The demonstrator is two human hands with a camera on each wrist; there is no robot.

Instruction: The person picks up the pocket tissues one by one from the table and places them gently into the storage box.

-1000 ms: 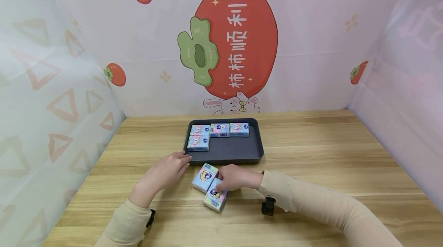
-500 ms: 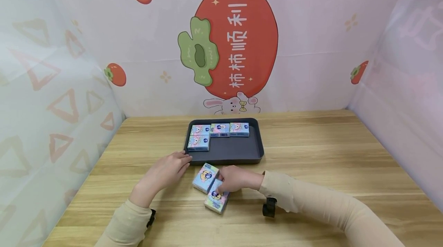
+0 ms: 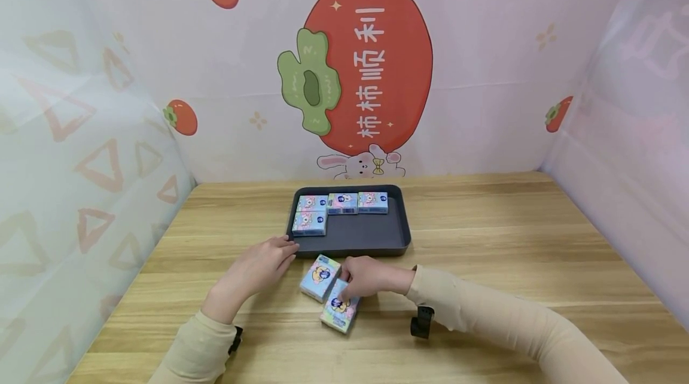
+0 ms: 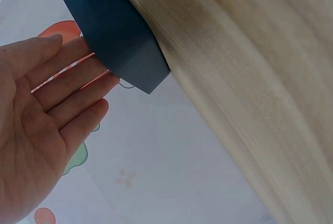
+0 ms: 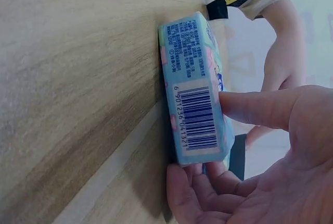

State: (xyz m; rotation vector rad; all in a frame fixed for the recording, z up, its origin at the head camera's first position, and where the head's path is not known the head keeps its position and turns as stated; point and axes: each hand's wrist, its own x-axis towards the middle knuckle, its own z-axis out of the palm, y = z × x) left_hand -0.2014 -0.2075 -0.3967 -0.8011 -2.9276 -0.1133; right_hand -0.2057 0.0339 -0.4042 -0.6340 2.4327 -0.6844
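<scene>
Tabletop (image 3: 495,246) of streaky, yellowish wood carries, in the head view, a dark matte tray (image 3: 371,231), shallow and oblong with rounded corners. Four block-shaped packets (image 3: 309,224) in pastel print lie inside in an L: three along the back wall, one in front of the leftmost. Just in front of the tray, on the wood, a loose packet (image 3: 320,277) lies askew; close beside it the right hand (image 3: 371,276) pinches another of the same shape, the held packet (image 3: 338,315). The left hand (image 3: 261,264) rests at the tray's front left corner. Both sleeves (image 3: 484,306) are cream cloth, slightly puckered.

From the left wrist, the left hand's fingers are straight, narrow gaps between them, their tips at the tray's smooth, sloping wall.

From the right wrist, the held packet shows a blue side with crisp edges, a barcode (image 5: 195,120) and tiny lettering. The right hand's thumb lies on the printed face while the other fingers curl at the packet's end; whether its underside touches the wood, I cannot tell.
</scene>
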